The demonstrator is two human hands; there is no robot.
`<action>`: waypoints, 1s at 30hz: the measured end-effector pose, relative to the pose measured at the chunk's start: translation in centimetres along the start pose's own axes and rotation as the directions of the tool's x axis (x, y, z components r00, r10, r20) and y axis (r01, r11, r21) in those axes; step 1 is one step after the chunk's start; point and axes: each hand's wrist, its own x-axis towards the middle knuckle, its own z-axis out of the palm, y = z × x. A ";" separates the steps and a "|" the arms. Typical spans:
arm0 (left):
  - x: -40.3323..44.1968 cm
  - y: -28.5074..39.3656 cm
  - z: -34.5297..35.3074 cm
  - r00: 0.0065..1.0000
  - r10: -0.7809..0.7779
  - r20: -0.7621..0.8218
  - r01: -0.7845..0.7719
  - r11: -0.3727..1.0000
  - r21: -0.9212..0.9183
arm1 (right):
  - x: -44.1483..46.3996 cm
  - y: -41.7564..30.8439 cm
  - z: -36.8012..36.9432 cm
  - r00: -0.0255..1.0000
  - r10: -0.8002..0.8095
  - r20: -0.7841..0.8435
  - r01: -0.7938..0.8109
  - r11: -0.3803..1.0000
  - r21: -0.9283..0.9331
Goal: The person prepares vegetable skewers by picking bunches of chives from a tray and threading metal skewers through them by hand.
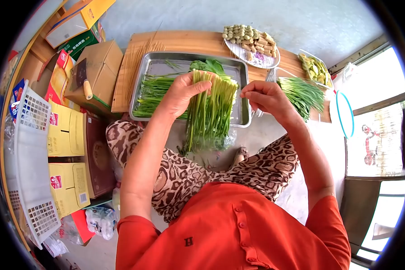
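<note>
My left hand (184, 93) is closed on a flat row of garlic chives (210, 119), pale stem ends at the top and green leaves hanging down. The row hangs over the front edge of a metal tray (145, 67). To its right, my right hand (266, 98) is pinched, thumb against fingers. Whatever it pinches, if anything, is too small to make out. More chives (154, 92) lie inside the tray, along with broad green leaves (211, 65). Beyond my right hand, a loose pile of chives (301, 95) rests at the table's right side.
Thin wooden skewers (141, 50) lie on the wooden table (184, 39) left of the tray. Behind stands a plate (274, 60) of skewered food, beside a dish of yellow-green slices (315, 69). Cardboard boxes (96, 74) and a white plastic basket (29, 148) crowd the left.
</note>
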 end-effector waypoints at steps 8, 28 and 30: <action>-0.1 0.3 -1.7 0.999 -0.047 0.019 0.047 0.998 0.032 | 1.2 0.2 0.3 0.993 0.110 0.031 -0.113 0.990 0.082; 0.6 -2.5 0.2 0.995 -0.103 -0.009 0.100 0.936 0.338 | -8.1 2.0 -9.6 0.958 0.066 -0.279 0.077 0.877 0.473; 0.7 -2.4 0.5 0.991 -0.124 -0.056 0.136 0.923 0.360 | -10.1 2.4 -13.9 0.900 -0.049 -0.432 0.240 0.884 0.401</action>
